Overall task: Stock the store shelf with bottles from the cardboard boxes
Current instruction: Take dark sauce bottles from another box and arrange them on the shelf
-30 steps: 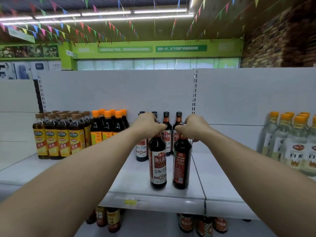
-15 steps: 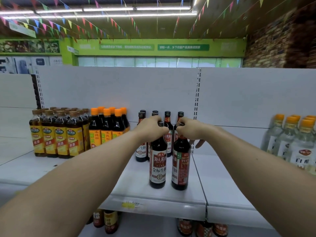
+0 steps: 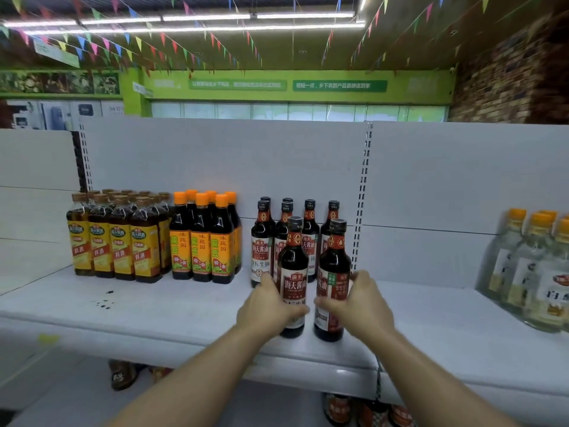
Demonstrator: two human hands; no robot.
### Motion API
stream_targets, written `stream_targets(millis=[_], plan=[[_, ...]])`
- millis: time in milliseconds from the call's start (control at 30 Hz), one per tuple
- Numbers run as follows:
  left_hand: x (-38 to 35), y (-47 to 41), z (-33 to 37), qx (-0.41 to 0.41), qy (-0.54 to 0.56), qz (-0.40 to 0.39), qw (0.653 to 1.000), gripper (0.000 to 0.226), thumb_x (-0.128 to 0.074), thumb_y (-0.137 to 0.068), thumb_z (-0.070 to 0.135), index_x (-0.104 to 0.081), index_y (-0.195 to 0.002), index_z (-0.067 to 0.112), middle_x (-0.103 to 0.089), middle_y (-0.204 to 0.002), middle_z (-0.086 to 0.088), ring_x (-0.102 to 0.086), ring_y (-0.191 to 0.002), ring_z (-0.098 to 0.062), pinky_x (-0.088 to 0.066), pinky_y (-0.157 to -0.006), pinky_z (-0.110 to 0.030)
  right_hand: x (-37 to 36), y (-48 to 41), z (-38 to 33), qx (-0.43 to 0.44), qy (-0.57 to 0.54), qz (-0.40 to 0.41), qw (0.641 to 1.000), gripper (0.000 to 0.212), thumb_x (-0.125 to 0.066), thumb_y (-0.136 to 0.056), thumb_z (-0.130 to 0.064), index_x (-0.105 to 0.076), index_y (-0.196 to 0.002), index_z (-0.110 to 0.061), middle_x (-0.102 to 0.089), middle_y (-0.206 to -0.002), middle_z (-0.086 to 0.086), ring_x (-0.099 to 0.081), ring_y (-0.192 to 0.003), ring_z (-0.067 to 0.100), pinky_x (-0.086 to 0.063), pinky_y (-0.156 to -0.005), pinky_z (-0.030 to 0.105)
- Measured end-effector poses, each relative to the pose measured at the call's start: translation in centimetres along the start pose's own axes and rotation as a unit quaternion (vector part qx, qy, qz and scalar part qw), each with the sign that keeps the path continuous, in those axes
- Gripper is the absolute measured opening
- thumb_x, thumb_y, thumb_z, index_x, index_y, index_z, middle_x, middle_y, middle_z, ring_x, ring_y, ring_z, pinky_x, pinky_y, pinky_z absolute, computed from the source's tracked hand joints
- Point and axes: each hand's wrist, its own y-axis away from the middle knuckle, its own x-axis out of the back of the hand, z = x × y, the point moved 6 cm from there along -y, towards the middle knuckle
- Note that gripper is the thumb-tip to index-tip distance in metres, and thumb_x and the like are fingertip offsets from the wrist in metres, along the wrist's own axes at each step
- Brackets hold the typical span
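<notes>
Two dark soy sauce bottles with red-and-white labels stand upright side by side near the front of the white shelf [image 3: 154,309]. My left hand [image 3: 268,306] grips the lower body of the left bottle [image 3: 294,257], thumb across its front. The right bottle [image 3: 335,260] is held the same way, low down, by my right hand [image 3: 358,300]. Several matching soy sauce bottles [image 3: 309,229] stand in rows just behind them. No cardboard box is in view.
Orange-capped dark bottles [image 3: 201,241] and yellow-labelled brown bottles [image 3: 117,241] stand to the left on the same shelf. Clear bottles with orange caps [image 3: 538,272] are at the far right. More bottles [image 3: 338,408] show on the shelf below.
Both hands have slid down from the bottle caps to the lower bodies of the two front bottles. The bottles still stand in the same spot.
</notes>
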Motion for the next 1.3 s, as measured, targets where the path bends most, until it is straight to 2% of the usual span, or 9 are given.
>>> stream_targets(millis=[167, 333, 533, 700, 800, 1000, 1067, 1200, 1300], plan=[[-1.8, 0.2, -2.0, 0.012, 0.045, 0.014, 0.999, 0.065, -0.091, -0.069, 0.046, -0.051, -0.115, 0.023, -0.071, -0.121, 0.005, -0.069, -0.106, -0.018, -0.057, -0.095, -0.042, -2.9, 1.2, 2.4, -0.018, -0.044, 0.033, 0.998, 0.07, -0.084, -0.067, -0.06, -0.047, -0.116, -0.027, -0.064, -0.111, -0.008, -0.066, -0.094, 0.018, -0.055, -0.078, 0.039], [-2.7, -0.8, -2.4, 0.001, 0.072, 0.021, 0.997, 0.058, -0.089, -0.079, 0.036, -0.057, -0.125, 0.021, -0.071, -0.125, 0.005, -0.069, -0.11, -0.016, -0.054, -0.097, -0.033, -3.6, 0.4, 3.0, 0.003, -0.1, 0.018, 0.995, 0.062, -0.083, -0.08, -0.042, -0.053, -0.131, -0.024, -0.069, -0.119, -0.007, -0.065, -0.102, 0.016, -0.054, -0.089, 0.038], [-4.0, -1.7, -2.3, -0.012, 0.085, 0.028, 0.996, 0.056, -0.087, -0.08, 0.037, -0.06, -0.127, 0.023, -0.073, -0.124, 0.006, -0.07, -0.109, -0.015, -0.053, -0.093, -0.029, -4.4, 0.0, 3.3, 0.025, -0.089, 0.008, 0.996, 0.066, -0.081, -0.08, -0.05, -0.048, -0.133, -0.028, -0.068, -0.116, -0.011, -0.066, -0.103, 0.017, -0.053, -0.082, 0.035], [-5.1, -3.3, -1.8, -0.011, 0.07, 0.02, 0.997, 0.055, -0.085, -0.079, 0.039, -0.059, -0.126, 0.025, -0.072, -0.125, 0.007, -0.069, -0.113, -0.018, -0.056, -0.101, -0.041, -5.2, -2.2, 3.6, 0.018, -0.083, -0.015, 0.996, 0.061, -0.078, -0.086, -0.038, -0.048, -0.136, -0.024, -0.069, -0.123, -0.002, -0.066, -0.109, 0.025, -0.053, -0.089, 0.037], [-5.6, -4.6, -1.6, -0.007, 0.072, 0.024, 0.997, 0.057, -0.085, -0.08, 0.037, -0.057, -0.128, 0.023, -0.072, -0.125, 0.006, -0.069, -0.114, -0.018, -0.055, -0.101, -0.04, -5.7, -4.1, 3.8, 0.009, -0.064, -0.032, 0.997, 0.065, -0.079, -0.086, -0.036, -0.045, -0.138, -0.019, -0.068, -0.125, 0.0, -0.066, -0.111, 0.027, -0.053, -0.089, 0.037], [-6.7, -7.3, -1.7, -0.004, 0.102, 0.02, 0.995, 0.055, -0.087, -0.084, 0.028, -0.052, -0.126, 0.018, -0.068, -0.113, 0.009, -0.064, -0.095, -0.01, -0.048, -0.085, -0.023, -7.0, -7.3, 4.8, -0.008, -0.066, -0.04, 0.997, 0.058, -0.079, -0.086, -0.034, -0.042, -0.126, -0.015, -0.069, -0.121, 0.004, -0.067, -0.107, 0.028, -0.055, -0.09, 0.044], [-7.0, -7.9, -1.6, -0.003, 0.102, 0.027, 0.994, 0.05, -0.086, -0.085, 0.028, -0.055, -0.123, 0.018, -0.067, -0.111, 0.011, -0.062, -0.094, -0.009, -0.046, -0.084, -0.021, -7.4, -8.1, 5.0, -0.008, -0.071, -0.041, 0.997, 0.056, -0.077, -0.088, -0.032, -0.042, -0.127, -0.014, -0.068, -0.123, 0.004, -0.067, -0.108, 0.028, -0.055, -0.09, 0.044], [-7.5, -9.0, -1.5, -0.008, 0.097, 0.043, 0.994, 0.038, -0.083, -0.087, 0.029, -0.062, -0.117, 0.019, -0.066, -0.098, 0.013, -0.062, -0.084, -0.005, -0.044, -0.066, -0.009, -8.1, -9.7, 5.2, -0.002, -0.076, -0.04, 0.996, 0.058, -0.075, -0.09, -0.032, -0.041, -0.133, -0.015, -0.068, -0.124, 0.003, -0.066, -0.108, 0.027, -0.054, -0.091, 0.043], [-7.9, -9.7, -1.2, -0.018, 0.066, 0.047, 0.997, 0.037, -0.081, -0.087, 0.035, -0.067, -0.118, 0.02, -0.074, -0.112, 0.008, -0.069, -0.102, -0.015, -0.055, -0.086, -0.027, -8.4, -10.8, 5.5, 0.004, -0.083, -0.041, 0.996, 0.057, -0.073, -0.091, -0.032, -0.042, -0.136, -0.015, -0.068, -0.126, 0.003, -0.066, -0.11, 0.028, -0.054, -0.093, 0.044]])
